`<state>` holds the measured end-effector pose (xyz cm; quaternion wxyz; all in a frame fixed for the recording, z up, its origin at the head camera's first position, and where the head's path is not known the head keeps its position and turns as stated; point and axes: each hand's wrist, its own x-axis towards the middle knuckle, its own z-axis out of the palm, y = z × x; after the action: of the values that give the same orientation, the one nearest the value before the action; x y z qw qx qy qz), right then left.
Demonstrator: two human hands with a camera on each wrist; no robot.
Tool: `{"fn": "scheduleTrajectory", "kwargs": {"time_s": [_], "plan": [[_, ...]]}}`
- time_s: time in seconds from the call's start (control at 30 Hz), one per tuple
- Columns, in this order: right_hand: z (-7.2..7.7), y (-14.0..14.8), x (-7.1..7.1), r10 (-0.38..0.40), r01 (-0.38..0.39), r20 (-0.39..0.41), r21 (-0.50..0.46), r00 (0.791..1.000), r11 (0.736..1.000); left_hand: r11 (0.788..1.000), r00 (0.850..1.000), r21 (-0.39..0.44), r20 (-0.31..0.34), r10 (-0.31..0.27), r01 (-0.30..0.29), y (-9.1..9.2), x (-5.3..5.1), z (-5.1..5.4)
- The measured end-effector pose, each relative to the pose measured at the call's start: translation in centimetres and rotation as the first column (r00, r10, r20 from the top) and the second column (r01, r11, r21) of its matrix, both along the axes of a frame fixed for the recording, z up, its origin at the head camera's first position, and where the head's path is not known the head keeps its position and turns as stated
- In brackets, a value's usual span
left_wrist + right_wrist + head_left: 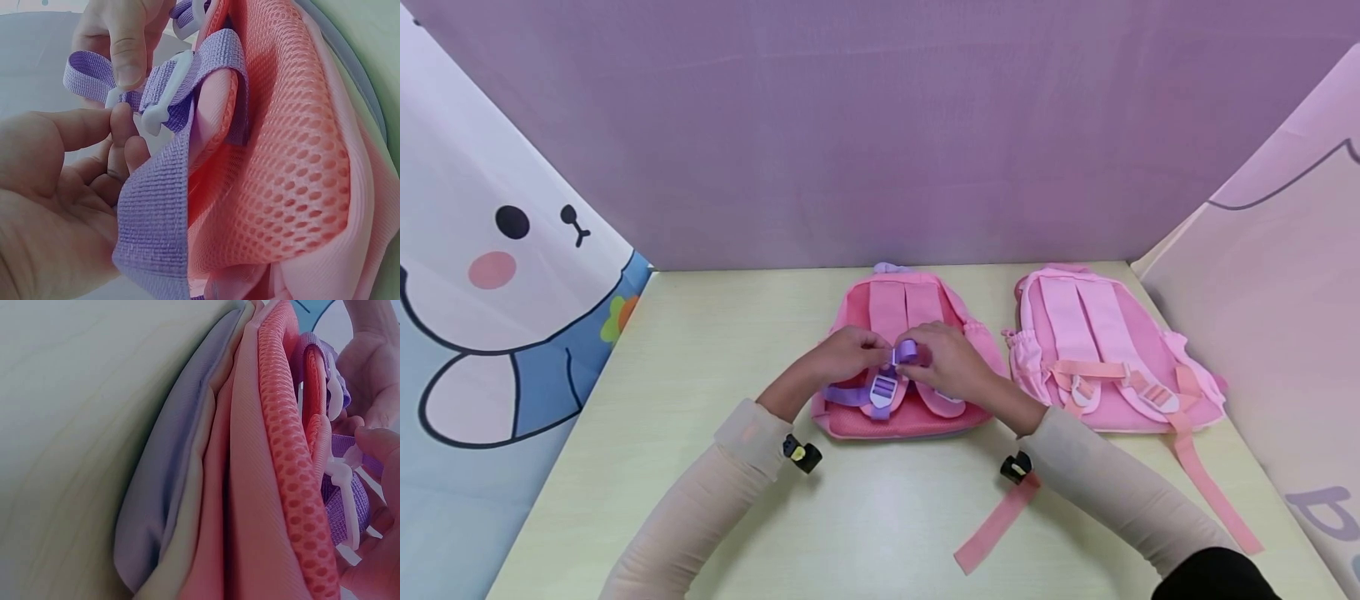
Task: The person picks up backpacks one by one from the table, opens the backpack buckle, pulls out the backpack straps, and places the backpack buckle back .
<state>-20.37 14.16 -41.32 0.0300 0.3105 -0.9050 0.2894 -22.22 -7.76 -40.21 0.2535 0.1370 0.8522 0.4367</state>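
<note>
At the far left hangs a fabric panel [527, 325] printed with a white cartoon face on blue, beside a pale wooden counter [865, 508] backed by a purple sheet [880, 133]. A person's left arm, in a light sleeve [692, 500] with a small black device [802, 453] at the wrist, reaches over the counter to the left hand [842, 354]. Its grip is narrow, thumb and fingertips pinching a purple strap at a small white clip [114, 97].

That strap belongs to the pink backpack [917, 414], which lies around the middle of the counter near the purple sheet, its shoulder straps and salmon mesh facing up. A white ladder buckle [883, 390] sits on its left shoulder strap, with purple webbing [847, 396] running out to the left. Just above the buckle, the strap's end curls into a purple loop [907, 351] between the hands.

The right hand [951, 358] meets the left from the other side, its grip also narrow, thumb and fingers holding the strap beside the clip.

Farther right lies a second pink backpack [1127, 333], straps up. One salmon strap [1210, 483] trails toward the front; another strap end [992, 529] shows beneath the right forearm. A pale printed panel [1285, 317] stands at the far right.
</note>
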Motion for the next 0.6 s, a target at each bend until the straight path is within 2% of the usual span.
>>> {"fn": "scheduleTrajectory", "kwargs": {"time_s": [0.6], "plan": [[0.05,-0.23,0.07,-0.026,0.027,-0.004,0.030,1.000,0.999,0.999,1.000,0.013,0.002,0.029,-0.029,0.12,0.39,0.15]]}}
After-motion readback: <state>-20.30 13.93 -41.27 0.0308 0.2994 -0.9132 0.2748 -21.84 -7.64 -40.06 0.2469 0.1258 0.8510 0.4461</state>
